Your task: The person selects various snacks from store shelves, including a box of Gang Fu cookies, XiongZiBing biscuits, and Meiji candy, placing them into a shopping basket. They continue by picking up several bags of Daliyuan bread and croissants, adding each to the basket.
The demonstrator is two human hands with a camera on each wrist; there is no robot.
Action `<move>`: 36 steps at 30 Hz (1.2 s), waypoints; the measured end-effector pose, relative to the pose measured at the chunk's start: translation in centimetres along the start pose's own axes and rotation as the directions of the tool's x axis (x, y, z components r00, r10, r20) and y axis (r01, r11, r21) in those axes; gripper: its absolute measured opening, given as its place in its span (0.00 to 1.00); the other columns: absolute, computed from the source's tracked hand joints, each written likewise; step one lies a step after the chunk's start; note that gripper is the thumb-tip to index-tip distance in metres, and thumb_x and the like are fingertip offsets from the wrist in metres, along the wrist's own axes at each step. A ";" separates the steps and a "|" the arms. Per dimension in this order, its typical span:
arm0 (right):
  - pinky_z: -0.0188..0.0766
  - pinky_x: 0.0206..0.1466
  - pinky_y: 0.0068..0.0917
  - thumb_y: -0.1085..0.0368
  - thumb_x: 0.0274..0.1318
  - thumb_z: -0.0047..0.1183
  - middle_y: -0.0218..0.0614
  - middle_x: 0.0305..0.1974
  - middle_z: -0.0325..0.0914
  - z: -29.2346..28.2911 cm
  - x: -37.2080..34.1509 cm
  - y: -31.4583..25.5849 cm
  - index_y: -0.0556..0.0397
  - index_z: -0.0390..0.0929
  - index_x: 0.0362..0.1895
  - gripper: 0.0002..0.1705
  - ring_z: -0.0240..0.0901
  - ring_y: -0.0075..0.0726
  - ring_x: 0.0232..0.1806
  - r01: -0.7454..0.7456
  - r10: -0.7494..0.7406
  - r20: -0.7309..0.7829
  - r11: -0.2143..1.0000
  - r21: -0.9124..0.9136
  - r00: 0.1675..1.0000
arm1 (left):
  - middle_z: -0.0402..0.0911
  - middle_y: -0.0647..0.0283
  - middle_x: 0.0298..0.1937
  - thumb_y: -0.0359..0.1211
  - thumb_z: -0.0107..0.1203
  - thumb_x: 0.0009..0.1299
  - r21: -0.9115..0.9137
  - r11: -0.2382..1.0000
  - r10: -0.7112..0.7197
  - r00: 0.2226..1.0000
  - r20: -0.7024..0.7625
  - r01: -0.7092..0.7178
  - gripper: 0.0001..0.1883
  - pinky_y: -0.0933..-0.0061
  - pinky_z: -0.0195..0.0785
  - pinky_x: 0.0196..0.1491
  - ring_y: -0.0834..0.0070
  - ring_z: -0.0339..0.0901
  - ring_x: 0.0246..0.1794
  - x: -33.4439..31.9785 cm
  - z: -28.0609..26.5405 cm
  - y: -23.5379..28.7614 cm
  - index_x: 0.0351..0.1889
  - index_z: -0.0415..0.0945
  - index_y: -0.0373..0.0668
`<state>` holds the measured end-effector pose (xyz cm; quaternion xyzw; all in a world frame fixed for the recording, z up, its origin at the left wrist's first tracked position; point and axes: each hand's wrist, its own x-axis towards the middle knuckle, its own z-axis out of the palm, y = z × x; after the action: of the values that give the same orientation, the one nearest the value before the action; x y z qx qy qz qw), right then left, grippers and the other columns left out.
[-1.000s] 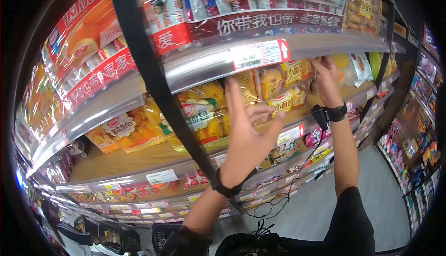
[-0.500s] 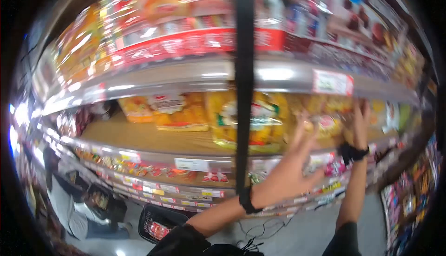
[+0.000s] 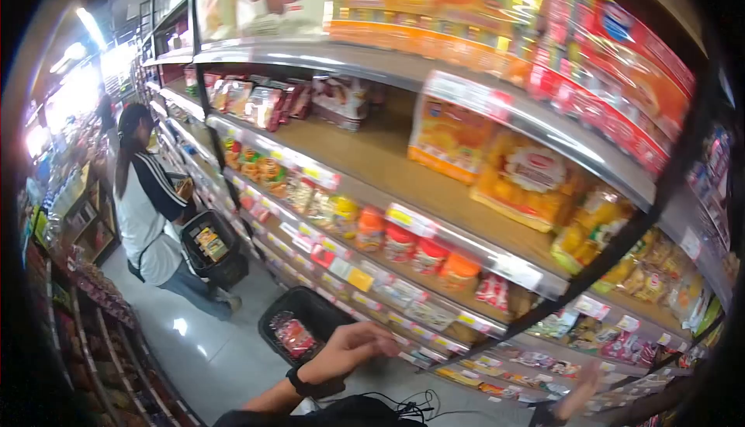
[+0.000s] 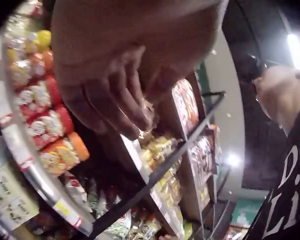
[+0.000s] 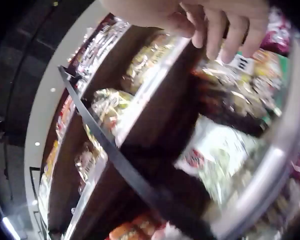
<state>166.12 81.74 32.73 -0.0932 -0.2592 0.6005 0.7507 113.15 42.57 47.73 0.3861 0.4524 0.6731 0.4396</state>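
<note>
My left hand (image 3: 351,353) hangs in front of the lower shelves, its fingers loosely curled and holding nothing. In the left wrist view, the same hand (image 4: 110,75) covers the top, with lidded jars (image 4: 50,127) behind it. Just beyond it in the head view stands a black shopping basket (image 3: 272,320) on the floor, with a red package (image 3: 295,337) inside. My right hand (image 3: 580,390) is blurred and empty near the lower shelves at right. The right wrist view has its relaxed fingers (image 5: 232,37) in front of clear snack bags (image 5: 230,87).
A shelf (image 3: 388,144) holds yellow bread bags (image 3: 528,177). Black upright posts (image 3: 652,217) run along the shelving. A person (image 3: 151,202) with another black basket (image 3: 213,248) stands further up the aisle. Low shelving (image 3: 85,349) lines the left side. Cables (image 3: 419,405) hang near my body.
Both hands have left the small bread packages and dropped lower, empty. The head view has swung left along the aisle, bringing the floor basket and the other person into clearer view.
</note>
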 end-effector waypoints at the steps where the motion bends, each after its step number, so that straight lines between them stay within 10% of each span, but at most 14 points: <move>1: 0.73 0.55 0.33 0.63 0.68 0.48 0.38 0.49 0.79 -3.3 -1.3 1.1 0.57 0.74 0.57 0.18 0.76 0.37 0.50 -0.068 0.098 -0.007 0.634 -0.770 0.995 | 0.84 0.54 0.47 0.27 0.48 0.77 -0.049 0.999 0.006 0.983 -0.186 -0.016 0.09 0.65 0.72 0.59 0.67 0.81 0.51 -1.8 -3.1 0.0 0.50 0.76 0.33; 2: 0.69 0.67 0.53 0.48 0.74 0.40 0.54 0.67 0.64 5.1 -11.0 3.9 0.56 0.51 0.76 0.36 0.68 0.55 0.64 -0.035 0.091 0.010 0.477 -0.878 0.996 | 0.83 0.52 0.47 0.26 0.46 0.76 -0.155 0.984 0.024 0.937 -0.349 -0.083 0.12 0.68 0.74 0.56 0.68 0.82 0.48 -3.9 -6.5 -2.2 0.53 0.74 0.31; 6: 0.74 0.48 0.31 0.65 0.65 0.52 0.29 0.44 0.77 7.2 -17.6 12.7 0.55 0.76 0.51 0.13 0.74 0.31 0.43 -0.324 0.161 -0.281 0.477 -0.817 0.946 | 0.83 0.54 0.48 0.31 0.46 0.77 -0.164 0.986 -0.087 0.756 -0.649 -0.027 0.12 0.70 0.75 0.53 0.69 0.82 0.43 -11.3 -17.0 -5.9 0.52 0.74 0.34; 8: 0.73 0.49 0.30 0.66 0.63 0.55 0.27 0.43 0.76 12.8 -21.2 16.0 0.52 0.77 0.48 0.10 0.73 0.29 0.43 -0.337 0.351 -0.183 0.450 -0.827 0.918 | 0.83 0.54 0.49 0.33 0.45 0.78 -0.263 0.965 -0.206 0.667 -0.715 0.016 0.14 0.70 0.75 0.53 0.69 0.82 0.43 -13.3 -19.5 -7.4 0.54 0.74 0.36; 9: 0.65 0.62 0.29 0.64 0.65 0.54 0.31 0.49 0.78 12.2 -21.2 17.5 0.55 0.77 0.54 0.15 0.72 0.30 0.52 -0.129 0.451 -0.029 0.192 -0.973 0.892 | 0.83 0.55 0.50 0.34 0.45 0.78 -0.340 0.940 -0.294 0.595 -0.748 0.037 0.14 0.70 0.74 0.53 0.69 0.82 0.44 -13.3 -20.2 -6.7 0.55 0.75 0.36; 15: 0.64 0.65 0.30 0.63 0.72 0.47 0.37 0.54 0.78 24.2 -27.8 30.4 0.57 0.75 0.57 0.16 0.75 0.33 0.57 -0.193 0.785 0.015 0.171 -0.966 0.619 | 0.79 0.54 0.61 0.42 0.41 0.80 -0.311 0.898 -0.439 0.672 -0.597 0.310 0.24 0.67 0.70 0.59 0.65 0.80 0.54 -14.4 -28.3 -10.3 0.64 0.68 0.33; 18: 0.69 0.58 0.25 0.62 0.68 0.51 0.36 0.49 0.80 20.5 -31.0 38.9 0.57 0.78 0.52 0.14 0.76 0.33 0.55 -0.462 0.886 -0.218 -0.004 -0.887 0.409 | 0.79 0.55 0.61 0.41 0.43 0.79 -0.316 0.846 -0.524 0.568 -0.634 0.429 0.23 0.69 0.69 0.59 0.66 0.79 0.56 -14.4 -32.5 -13.5 0.64 0.68 0.34; 20: 0.72 0.58 0.30 0.60 0.69 0.47 0.37 0.50 0.80 13.9 -33.3 44.6 0.57 0.75 0.55 0.17 0.78 0.34 0.53 -0.328 0.962 -0.214 -0.150 -0.933 0.169 | 0.79 0.56 0.61 0.41 0.45 0.79 -0.330 0.820 -0.555 0.504 -0.662 0.468 0.23 0.69 0.68 0.60 0.67 0.79 0.57 -13.8 -35.2 -15.6 0.64 0.69 0.35; 24: 0.71 0.46 0.23 0.62 0.67 0.52 0.35 0.46 0.82 7.7 -42.0 54.4 0.57 0.76 0.54 0.16 0.77 0.27 0.47 -0.316 0.993 -0.116 -0.099 -0.944 0.036 | 0.80 0.58 0.58 0.43 0.46 0.78 -0.282 0.827 -0.518 0.464 -0.719 0.486 0.23 0.68 0.69 0.58 0.68 0.79 0.56 -14.4 -42.5 -24.7 0.62 0.71 0.36; 28: 0.72 0.46 0.24 0.61 0.64 0.57 0.34 0.46 0.82 8.3 -49.6 62.9 0.56 0.75 0.56 0.20 0.78 0.27 0.42 -0.392 0.910 -0.385 -0.413 -0.822 -0.152 | 0.81 0.63 0.40 0.41 0.53 0.71 -0.499 0.767 -0.607 0.205 -0.768 0.403 0.18 0.72 0.67 0.41 0.76 0.77 0.40 -15.6 -48.8 -39.3 0.48 0.78 0.35; 31: 0.71 0.54 0.25 0.60 0.59 0.63 0.38 0.51 0.80 3.2 -54.7 70.3 0.59 0.73 0.60 0.27 0.76 0.29 0.49 -0.317 0.862 -0.461 -0.507 -0.801 -0.212 | 0.81 0.61 0.35 0.40 0.57 0.67 -0.608 0.584 -0.772 0.135 -0.621 0.538 0.18 0.72 0.68 0.34 0.73 0.77 0.33 -18.2 -52.6 -53.1 0.43 0.77 0.34; 36: 0.62 0.68 0.36 0.52 0.52 0.68 0.57 0.67 0.66 -3.6 -61.6 81.1 0.64 0.54 0.73 0.53 0.67 0.49 0.66 0.008 0.908 -0.405 -0.406 -0.914 -0.109 | 0.82 0.47 0.45 0.38 0.58 0.65 -0.330 0.745 -0.462 0.091 -0.882 0.580 0.24 0.62 0.72 0.50 0.55 0.81 0.46 -17.7 -52.5 -59.2 0.51 0.70 0.28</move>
<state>89.82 45.04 -24.03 -0.3716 -0.6790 0.5769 -0.2610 84.90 23.85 -25.89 -0.2395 0.7567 0.5390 0.2822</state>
